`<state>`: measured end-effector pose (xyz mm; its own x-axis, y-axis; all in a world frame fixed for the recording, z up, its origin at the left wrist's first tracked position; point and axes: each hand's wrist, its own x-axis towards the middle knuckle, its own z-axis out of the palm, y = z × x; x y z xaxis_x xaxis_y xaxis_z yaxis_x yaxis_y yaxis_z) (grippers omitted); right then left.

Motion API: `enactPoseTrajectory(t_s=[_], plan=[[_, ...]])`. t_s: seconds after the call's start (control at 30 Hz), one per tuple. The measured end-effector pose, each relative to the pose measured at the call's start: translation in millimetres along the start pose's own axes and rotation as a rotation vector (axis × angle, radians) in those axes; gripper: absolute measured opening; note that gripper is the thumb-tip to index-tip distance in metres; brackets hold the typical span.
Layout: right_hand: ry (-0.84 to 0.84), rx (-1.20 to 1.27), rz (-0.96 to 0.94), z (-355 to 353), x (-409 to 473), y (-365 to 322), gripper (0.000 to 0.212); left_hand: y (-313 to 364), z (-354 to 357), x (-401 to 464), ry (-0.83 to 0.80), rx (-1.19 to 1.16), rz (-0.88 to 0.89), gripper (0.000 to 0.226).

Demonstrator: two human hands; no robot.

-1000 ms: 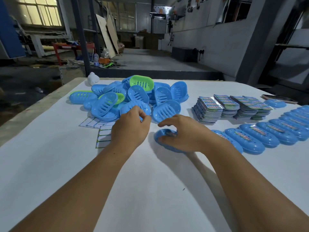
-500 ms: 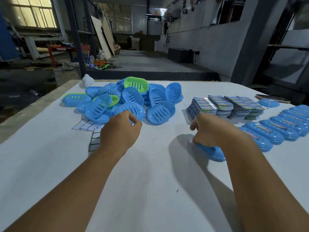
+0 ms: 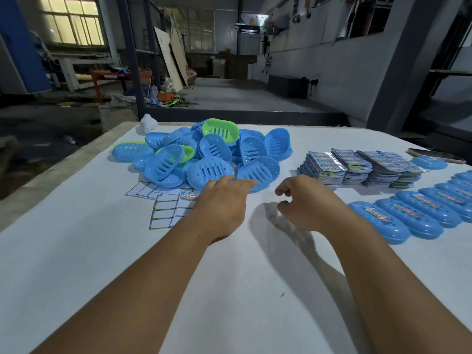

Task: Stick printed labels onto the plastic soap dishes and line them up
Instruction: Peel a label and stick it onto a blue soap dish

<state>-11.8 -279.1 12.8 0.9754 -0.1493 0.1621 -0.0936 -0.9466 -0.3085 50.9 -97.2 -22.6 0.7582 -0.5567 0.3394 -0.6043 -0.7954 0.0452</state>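
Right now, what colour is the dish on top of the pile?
Green; the top dish shows best in the head view.

We see a dim workshop with a cool blue cast; the window (image 3: 74, 21) at upper left glows overexposed. The white counter (image 3: 76, 251) is evenly lit, with soft arm shadows falling right. Wide-angle bending curves walls and counter edges. The fingers show slight motion blur; the background is murky and noisy.

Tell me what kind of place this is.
Probably a small factory or workshop packing area: a heap of unlabelled soap dishes, stacks of printed labels, a row of labelled dishes on a big worktable, and bare concrete floor beyond.
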Motion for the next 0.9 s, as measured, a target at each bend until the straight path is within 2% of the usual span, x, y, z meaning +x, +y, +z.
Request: enactPoseTrajectory(t_s=[0.13,0.37,0.47,0.57,0.67,0.77,0.83,0.9], plan=[[0.057,0.011,-0.017,2,2,0,0.036,0,-1,-2,0.028,-0.048,-0.059,0.046],[0.093,0.054,-0.033,4,1,0,0.033,-2,-4,-3,0.127,-0.119,-0.128,0.021],[0.130,0.102,-0.051,5,3,-1,0.038,-1,-9,-7,0.260,-0.327,-0.142,0.018],[0.164,0.277,-0.062,8,5,-5,0.050,4,-16,-13,0.346,-0.667,-0.257,0.010],[0.187,0.487,-0.045,10,6,-10,0.063,11,-25,-17,0.261,-1.183,-0.432,0.009],[0.159,0.803,-0.024,12,7,-14,0.054,17,-35,-22,0.080,-1.544,-0.589,0.014],[0.160,0.919,0.006,14,9,-15,0.042,18,-40,-24,-0.055,-1.619,-0.634,0.018],[0.128,0.937,0.059,16,11,-13,0.041,18,-42,-28,-0.155,-1.536,-0.631,0.020]])
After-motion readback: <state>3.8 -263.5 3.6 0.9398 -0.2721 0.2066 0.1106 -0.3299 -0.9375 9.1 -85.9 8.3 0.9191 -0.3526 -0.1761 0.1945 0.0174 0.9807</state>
